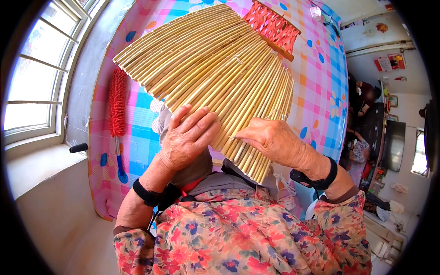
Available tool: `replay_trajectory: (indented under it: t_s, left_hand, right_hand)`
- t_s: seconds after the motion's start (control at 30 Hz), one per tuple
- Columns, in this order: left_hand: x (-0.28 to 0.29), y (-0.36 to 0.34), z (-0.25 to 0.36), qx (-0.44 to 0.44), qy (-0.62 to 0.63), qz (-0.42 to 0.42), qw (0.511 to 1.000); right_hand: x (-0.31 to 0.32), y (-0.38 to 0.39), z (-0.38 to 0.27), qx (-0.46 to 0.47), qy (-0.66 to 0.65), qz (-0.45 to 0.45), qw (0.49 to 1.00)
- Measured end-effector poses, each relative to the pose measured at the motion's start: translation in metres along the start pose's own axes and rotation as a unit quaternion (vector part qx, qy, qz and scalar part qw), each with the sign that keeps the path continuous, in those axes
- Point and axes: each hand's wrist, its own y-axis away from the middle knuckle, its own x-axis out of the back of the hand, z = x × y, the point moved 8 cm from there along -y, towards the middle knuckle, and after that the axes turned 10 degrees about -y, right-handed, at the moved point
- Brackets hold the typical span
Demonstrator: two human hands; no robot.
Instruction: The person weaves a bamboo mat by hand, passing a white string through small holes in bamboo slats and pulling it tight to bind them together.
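Observation:
A mat of yellow plant stalks (206,59), laid side by side and stitched with thread, fans out before me and lies tilted across my lap and the bed. My left hand (190,135) grips its near left edge, fingers bent over the stalks; the thumb is hidden. At the mat's near part, my right hand (275,140) is closed in a pinch over the stalks. A thin, needle-like tip shows at its fingertips, too small to make out surely. Pale thread ends (277,112) stick up from the stalks just beyond this hand.
A checked, flowered cloth (321,87) covers the surface beneath. On it lie a red fluffy duster (118,101) at left and a red woven strip rack (275,27) beyond the mat. A barred window (39,68) stands left. Two people (362,101) are far right.

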Motion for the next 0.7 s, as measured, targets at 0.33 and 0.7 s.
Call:
replay_trajectory:
  t_s: [0.33,0.7]
  left_hand:
    - [0.000,0.000,0.000,0.005,0.002,-0.001,1.000]
    - [-0.001,0.001,0.002,-0.016,-0.012,-0.001,1.000]
  right_hand:
    - [-0.001,-0.005,0.001,0.000,0.005,-0.031,0.999]
    - [-0.003,-0.010,-0.010,0.010,0.063,-0.052,0.997]
